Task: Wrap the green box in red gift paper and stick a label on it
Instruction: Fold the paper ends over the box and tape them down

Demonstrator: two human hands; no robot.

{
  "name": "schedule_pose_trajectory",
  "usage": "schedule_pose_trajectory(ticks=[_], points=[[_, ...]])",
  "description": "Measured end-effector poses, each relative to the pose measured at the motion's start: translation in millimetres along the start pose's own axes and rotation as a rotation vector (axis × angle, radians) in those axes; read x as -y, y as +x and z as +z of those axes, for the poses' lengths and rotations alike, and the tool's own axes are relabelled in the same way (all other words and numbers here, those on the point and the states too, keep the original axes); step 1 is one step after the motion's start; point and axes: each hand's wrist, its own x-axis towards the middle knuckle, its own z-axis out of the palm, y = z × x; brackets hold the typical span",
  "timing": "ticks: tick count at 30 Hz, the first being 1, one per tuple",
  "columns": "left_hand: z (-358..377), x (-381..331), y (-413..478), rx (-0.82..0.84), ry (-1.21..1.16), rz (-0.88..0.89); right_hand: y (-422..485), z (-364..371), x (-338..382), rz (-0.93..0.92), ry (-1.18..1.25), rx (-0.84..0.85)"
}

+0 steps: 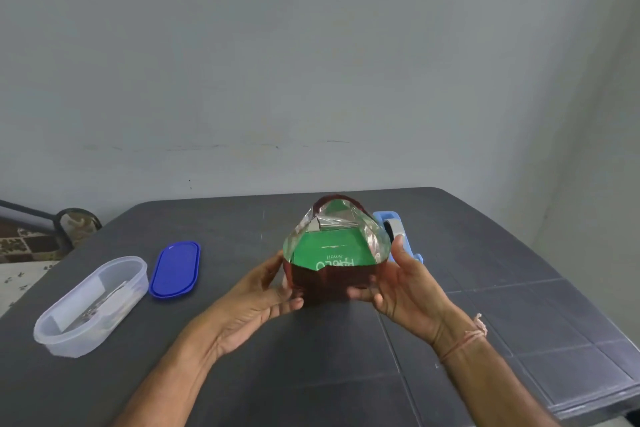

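Green box (327, 253) half-sheathed in red gift paper (329, 282), silver lining flaring open above.

Head-worn wide-angle view, facing forward and down, near the table (311, 374)

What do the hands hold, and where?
The left hand and right hand hold the green box, partly in red gift paper, by its opposite sides.

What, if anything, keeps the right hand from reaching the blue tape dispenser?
Probably nothing; yes, it looks reachable. The tape dispenser sits on the table just behind the right hand, with nothing between them. That hand would first have to release the box it holds with the left hand.
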Motion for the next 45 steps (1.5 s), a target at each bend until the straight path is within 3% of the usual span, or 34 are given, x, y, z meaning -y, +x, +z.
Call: schedule_pose_trajectory(ticks=[5, 8, 11, 14, 18, 25, 35, 40, 45], points=[[0, 2, 2, 0.044, 0.098, 0.018, 3, 5, 1, -0.037, -0.042, 0.013], [6, -4, 0, -0.046, 0.264, 0.093, 1, 10, 4, -0.019, -0.106, -0.013], [18, -11, 2, -0.264, 0.493, 0.129, -5, 19, 5, -0.061, -0.488, -0.114], [20, -8, 6, -0.383, 0.529, 0.074, -7, 25, 0, -0.179, -0.786, -0.157], [30, -3, 0, -0.293, 0.486, 0.115, -1, 30, -3, -0.334, -0.711, -0.166], [34, -1, 10, -0.292, 0.398, 0.427, 3, 36, -5, -0.529, -0.641, -0.21], [37, 0, 11, -0.398, 0.678, 0.657, -1, 34, -3, -0.634, -0.804, -0.214], [32, -9, 12, -0.398, 0.831, 0.686, -4, 37, 3, -0.637, -0.868, -0.214], [26, -10, 10, -0.393, 0.832, 0.684, -17, 60, 24, -0.789, -1.089, -0.33]])
